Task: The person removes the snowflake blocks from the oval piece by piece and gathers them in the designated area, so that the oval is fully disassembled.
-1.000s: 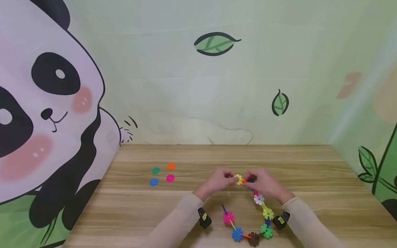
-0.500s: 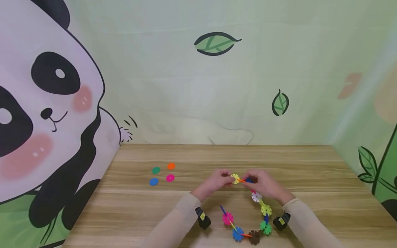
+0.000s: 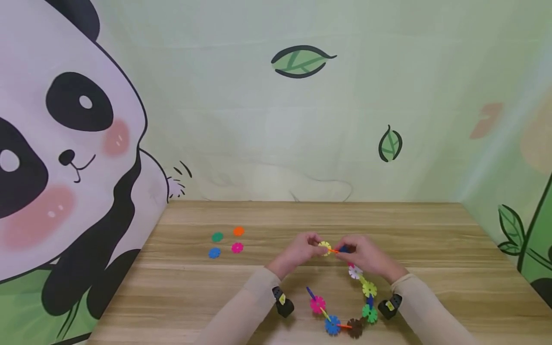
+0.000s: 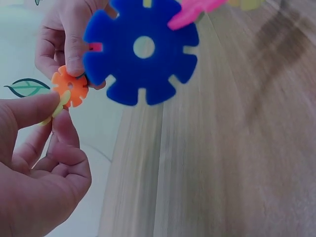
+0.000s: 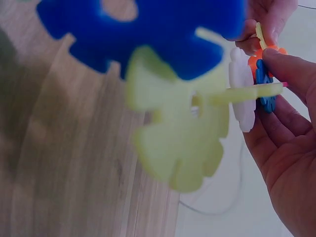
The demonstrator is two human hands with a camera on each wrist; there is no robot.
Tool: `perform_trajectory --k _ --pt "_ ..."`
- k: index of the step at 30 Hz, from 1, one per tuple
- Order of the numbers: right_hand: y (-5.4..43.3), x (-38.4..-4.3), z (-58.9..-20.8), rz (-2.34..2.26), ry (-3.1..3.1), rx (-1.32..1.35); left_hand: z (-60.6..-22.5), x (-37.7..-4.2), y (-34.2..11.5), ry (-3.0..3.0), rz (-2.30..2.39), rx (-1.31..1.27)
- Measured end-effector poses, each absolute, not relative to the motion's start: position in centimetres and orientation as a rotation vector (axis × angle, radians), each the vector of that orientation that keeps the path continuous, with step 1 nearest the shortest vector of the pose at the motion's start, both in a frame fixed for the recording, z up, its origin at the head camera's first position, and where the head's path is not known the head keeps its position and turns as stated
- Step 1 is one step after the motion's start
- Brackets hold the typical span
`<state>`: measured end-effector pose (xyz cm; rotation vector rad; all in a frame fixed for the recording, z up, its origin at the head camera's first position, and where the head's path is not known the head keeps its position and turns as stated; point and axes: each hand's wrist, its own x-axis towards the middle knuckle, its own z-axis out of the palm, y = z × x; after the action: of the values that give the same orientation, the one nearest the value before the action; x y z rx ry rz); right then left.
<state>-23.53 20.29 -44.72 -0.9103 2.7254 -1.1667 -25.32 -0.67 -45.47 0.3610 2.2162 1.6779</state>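
My left hand (image 3: 301,251) pinches a yellow notched disc (image 3: 325,248) between thumb and fingertips. Slotted onto it edge to edge is an orange disc (image 4: 70,88), which my right hand (image 3: 364,254) grips along with a blue disc (image 5: 266,86) beside it. From there a chain of interlocking snowflake discs curves down and round between my forearms. It runs through a white disc (image 3: 355,271), a yellow one, a green disc (image 3: 369,313), a brown disc (image 3: 355,328) and a light-blue disc (image 3: 333,325). A pink disc (image 3: 317,304) with a dark-blue disc (image 3: 310,292) makes up the far end.
Left of my hands, loose discs lie flat on the wooden table (image 3: 185,292): green (image 3: 217,236), orange (image 3: 239,231), blue (image 3: 214,253) and pink (image 3: 237,247). Behind the table hangs a printed backdrop (image 3: 241,124) with a panda and leaves.
Both hands have shifted slightly left with the yellow and orange discs. The upper right part of the chain has drawn left and up a little. The loose discs stay put.
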Motion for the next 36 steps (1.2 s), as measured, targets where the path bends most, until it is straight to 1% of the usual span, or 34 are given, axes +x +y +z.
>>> perform_trajectory --k 8,16,20,24,28,36 --pt "20.3 -23.6 -44.6 -1.18 2.724 -0.924 -45.4 -25.4 -0.5 2.182 1.756 0.311" --pt "20.3 -23.7 -44.7 -1.184 2.732 -0.942 -45.4 -25.3 -0.7 2.152 1.814 0.355" --pt "20.4 -23.7 -44.8 -1.21 2.721 -0.897 -45.8 -25.7 -1.2 2.117 1.85 0.338" --pt "20.7 -23.6 -44.8 -1.248 2.707 -0.832 -46.0 -26.3 -2.2 2.127 1.894 0.299" --pt "20.7 -23.4 -44.8 -1.248 2.709 -0.831 -45.9 -27.0 -3.6 2.16 1.93 0.264" --pt "20.9 -23.6 -44.9 -1.245 2.73 -0.807 -45.7 -27.6 -6.4 2.263 1.854 0.187"
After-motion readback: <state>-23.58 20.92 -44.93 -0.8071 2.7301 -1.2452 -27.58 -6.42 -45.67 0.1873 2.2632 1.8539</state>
